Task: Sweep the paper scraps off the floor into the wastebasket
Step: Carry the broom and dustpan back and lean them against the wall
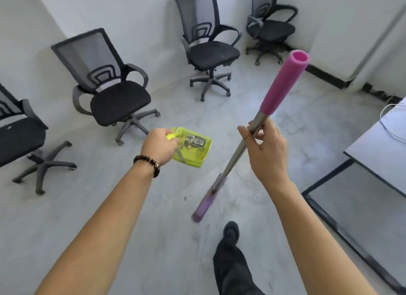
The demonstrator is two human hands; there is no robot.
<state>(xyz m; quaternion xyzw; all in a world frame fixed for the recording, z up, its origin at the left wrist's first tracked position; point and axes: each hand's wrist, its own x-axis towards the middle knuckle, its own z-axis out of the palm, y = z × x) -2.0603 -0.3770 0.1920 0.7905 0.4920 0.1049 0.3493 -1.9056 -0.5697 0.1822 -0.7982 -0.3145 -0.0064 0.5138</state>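
The paper scraps (193, 142) lie in the lime-green dustpan (195, 162), held up over the grey floor (109, 207). They look like paper, but it is hard to tell. The left hand (159, 144) has its fingers curled round the pan's handle. The right hand (267, 149) grips the broom (283, 84) by its metal pole. The sweeping looks done. Next, tip the pan into the wastebasket, which is not in sight, keeping it level on the way.
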